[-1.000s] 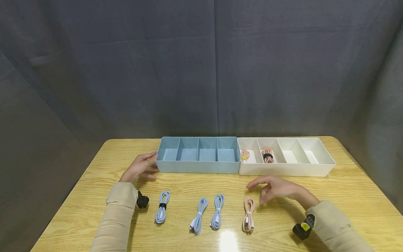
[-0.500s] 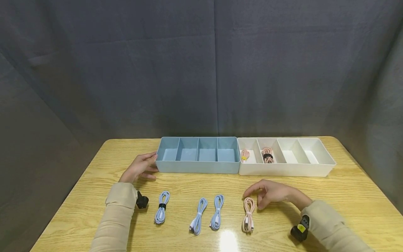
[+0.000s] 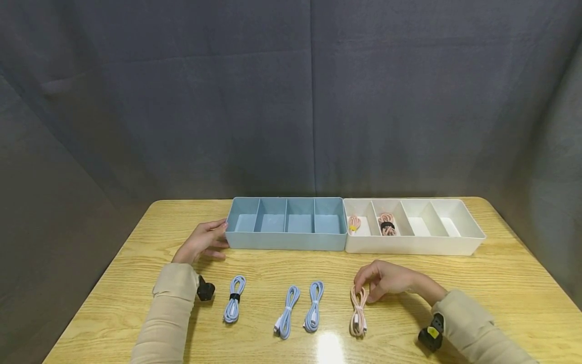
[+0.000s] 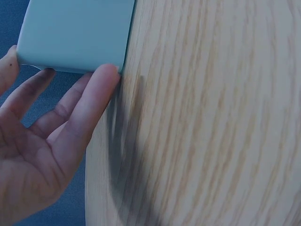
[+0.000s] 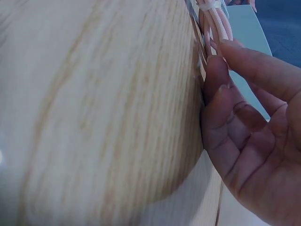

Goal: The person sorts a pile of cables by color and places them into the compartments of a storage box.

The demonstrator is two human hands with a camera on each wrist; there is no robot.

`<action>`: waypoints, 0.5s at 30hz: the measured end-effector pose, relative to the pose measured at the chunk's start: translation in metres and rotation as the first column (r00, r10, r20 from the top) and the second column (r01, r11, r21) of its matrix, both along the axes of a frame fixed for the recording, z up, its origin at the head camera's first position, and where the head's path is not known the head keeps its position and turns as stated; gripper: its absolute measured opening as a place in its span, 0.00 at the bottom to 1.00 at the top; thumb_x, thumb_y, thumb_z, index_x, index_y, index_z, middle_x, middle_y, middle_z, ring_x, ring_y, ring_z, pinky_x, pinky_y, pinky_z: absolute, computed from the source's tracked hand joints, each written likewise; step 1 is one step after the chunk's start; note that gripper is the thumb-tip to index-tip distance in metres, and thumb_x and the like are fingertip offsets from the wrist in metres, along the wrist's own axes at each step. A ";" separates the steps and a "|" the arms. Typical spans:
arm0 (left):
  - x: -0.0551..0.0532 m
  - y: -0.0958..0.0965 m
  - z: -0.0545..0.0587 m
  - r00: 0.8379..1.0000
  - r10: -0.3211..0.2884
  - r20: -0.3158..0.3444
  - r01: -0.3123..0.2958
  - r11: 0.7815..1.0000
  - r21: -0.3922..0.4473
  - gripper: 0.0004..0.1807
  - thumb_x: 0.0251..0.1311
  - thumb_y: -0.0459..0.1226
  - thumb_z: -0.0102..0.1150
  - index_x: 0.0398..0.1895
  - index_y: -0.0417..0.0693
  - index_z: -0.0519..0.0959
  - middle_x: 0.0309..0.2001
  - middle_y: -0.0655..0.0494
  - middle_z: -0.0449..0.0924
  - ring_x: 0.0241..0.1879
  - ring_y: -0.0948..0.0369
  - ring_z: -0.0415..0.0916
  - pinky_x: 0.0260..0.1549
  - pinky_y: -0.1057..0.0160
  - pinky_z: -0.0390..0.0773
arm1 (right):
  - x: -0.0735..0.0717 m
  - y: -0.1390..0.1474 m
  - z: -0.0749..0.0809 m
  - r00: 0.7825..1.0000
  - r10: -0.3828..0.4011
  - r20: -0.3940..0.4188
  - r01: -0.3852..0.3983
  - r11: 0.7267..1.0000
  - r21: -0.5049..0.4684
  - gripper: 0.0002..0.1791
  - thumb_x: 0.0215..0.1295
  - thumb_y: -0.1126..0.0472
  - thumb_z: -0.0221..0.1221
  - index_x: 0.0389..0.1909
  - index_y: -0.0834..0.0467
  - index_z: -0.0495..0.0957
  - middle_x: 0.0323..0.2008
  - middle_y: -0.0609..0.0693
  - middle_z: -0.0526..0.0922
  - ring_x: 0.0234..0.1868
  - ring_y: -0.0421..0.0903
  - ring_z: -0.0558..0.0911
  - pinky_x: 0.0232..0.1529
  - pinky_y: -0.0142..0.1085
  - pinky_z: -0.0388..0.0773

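Note:
In the head view my right hand pinches the upper loop of a coiled pink charging cable, which lies on the table with a white tie round its middle. The right wrist view has thumb and bent fingers at the pink strands. My left hand touches the left end of a blue four-section box; its fingers are fairly straight against the end wall in the left wrist view. A white divided box adjoins on the right, pink cables in its two left sections.
Left of the pink cable lie two coiled blue cables with pale ties. Further left, near the left sleeve, is a blue cable with a black strap. A dark curtain hangs behind the wooden table.
My right hand has come down and toward the pink cable, and its fingers have closed on the upper loop. The left hand and both boxes stay in place.

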State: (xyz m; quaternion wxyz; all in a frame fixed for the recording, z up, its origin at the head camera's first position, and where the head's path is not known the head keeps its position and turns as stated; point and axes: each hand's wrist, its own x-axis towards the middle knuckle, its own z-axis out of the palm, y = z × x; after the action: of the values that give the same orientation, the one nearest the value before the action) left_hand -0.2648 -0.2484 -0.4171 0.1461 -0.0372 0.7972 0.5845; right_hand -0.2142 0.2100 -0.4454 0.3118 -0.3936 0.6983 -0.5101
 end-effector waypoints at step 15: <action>0.000 0.000 0.000 1.000 -0.001 -0.003 0.001 1.000 -0.018 0.31 0.67 0.47 0.43 0.69 0.44 0.54 0.56 0.30 0.66 0.47 0.46 0.75 0.33 0.54 0.82 | 0.004 0.001 0.001 1.000 -0.028 0.005 0.028 0.999 0.024 0.11 0.51 0.72 0.62 0.34 0.72 0.73 0.28 0.63 0.75 0.21 0.34 0.71 0.20 0.22 0.69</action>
State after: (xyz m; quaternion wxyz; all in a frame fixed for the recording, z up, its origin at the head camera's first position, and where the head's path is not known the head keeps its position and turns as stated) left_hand -0.2652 -0.2485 -0.4172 0.1450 -0.0372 0.8027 0.5773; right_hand -0.2102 0.2113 -0.4446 0.3111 -0.3787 0.7091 -0.5070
